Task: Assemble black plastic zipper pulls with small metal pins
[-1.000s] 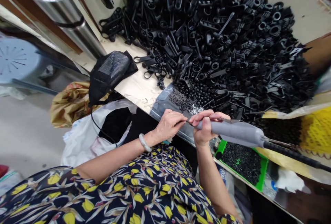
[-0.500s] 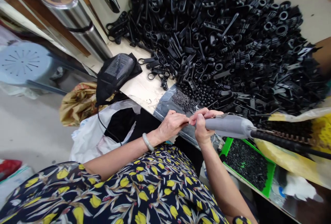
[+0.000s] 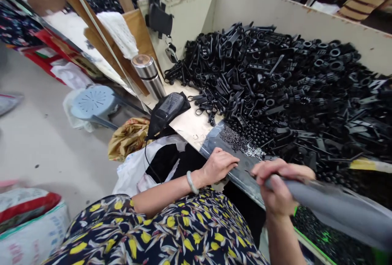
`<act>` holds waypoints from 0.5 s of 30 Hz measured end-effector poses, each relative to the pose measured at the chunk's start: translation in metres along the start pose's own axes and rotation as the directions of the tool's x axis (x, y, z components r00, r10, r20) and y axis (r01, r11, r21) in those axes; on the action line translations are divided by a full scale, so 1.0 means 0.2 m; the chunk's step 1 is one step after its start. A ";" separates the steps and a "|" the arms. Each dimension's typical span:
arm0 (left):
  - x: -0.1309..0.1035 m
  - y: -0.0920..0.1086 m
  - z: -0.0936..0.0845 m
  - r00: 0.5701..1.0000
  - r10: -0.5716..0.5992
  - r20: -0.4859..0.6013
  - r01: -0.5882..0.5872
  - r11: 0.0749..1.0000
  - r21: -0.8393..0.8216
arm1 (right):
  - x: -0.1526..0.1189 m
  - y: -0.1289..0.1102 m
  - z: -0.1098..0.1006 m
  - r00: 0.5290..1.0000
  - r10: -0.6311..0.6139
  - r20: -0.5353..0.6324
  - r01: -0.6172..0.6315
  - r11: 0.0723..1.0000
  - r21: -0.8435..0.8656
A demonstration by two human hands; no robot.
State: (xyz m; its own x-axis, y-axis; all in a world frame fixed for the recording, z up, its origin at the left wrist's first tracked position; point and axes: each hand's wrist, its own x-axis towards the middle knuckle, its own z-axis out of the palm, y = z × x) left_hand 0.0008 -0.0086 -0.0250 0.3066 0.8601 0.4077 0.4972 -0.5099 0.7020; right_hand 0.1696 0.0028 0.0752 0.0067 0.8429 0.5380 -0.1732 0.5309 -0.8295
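My right hand (image 3: 280,187) is wrapped around a grey power screwdriver (image 3: 333,208), blurred by motion, its body running off to the right. Its thin tip points left, toward my left hand (image 3: 219,166), with a gap between them. The fingers of my left hand are curled together at the bench's dark front strip (image 3: 211,140); what they pinch, if anything, is hidden. Just beyond both hands lie small silver screws (image 3: 253,150), tiny dark bits (image 3: 232,137) and round black beads (image 3: 260,132). Behind them rises a big heap of black plastic parts (image 3: 260,73).
Pale boards (image 3: 275,20) wall in the heap. On the left stand a steel flask (image 3: 150,78) and a black mesh pouch (image 3: 170,108). A white bag (image 3: 131,171) hangs below the bench edge. A green tray (image 3: 315,242) of black bits sits at lower right.
My right hand has drawn the screwdriver rightward, away from my left fingers, where its tip was before. The head view has shifted and shows more of the room.
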 end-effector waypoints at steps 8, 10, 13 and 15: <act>-0.60 -0.13 -0.47 0.911 -0.300 -0.282 0.381 0.874 0.301 | -0.20 -0.15 -0.42 0.932 0.036 -0.360 -0.138 0.955 -0.263; -0.75 -0.24 -0.51 0.881 -0.362 -0.303 0.459 0.807 0.371 | -0.26 -0.16 -0.47 0.892 0.064 -0.448 -0.213 0.933 -0.290; -0.80 -0.35 -0.55 0.861 -0.367 -0.353 0.499 0.744 0.444 | -0.32 -0.17 -0.51 0.847 0.070 -0.526 -0.274 0.907 -0.320; -0.68 -0.38 -0.58 0.874 -0.316 -0.368 0.467 0.754 0.462 | -0.33 -0.16 -0.55 0.830 0.069 -0.554 -0.301 0.891 -0.340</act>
State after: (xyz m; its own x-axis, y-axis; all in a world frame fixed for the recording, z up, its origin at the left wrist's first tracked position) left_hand -0.1738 -0.0849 -0.0661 -0.1882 0.9179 0.3494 0.8929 0.0117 0.4501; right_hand 0.2836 -0.0604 0.0505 0.5391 0.7847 0.3059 0.1780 0.2488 -0.9521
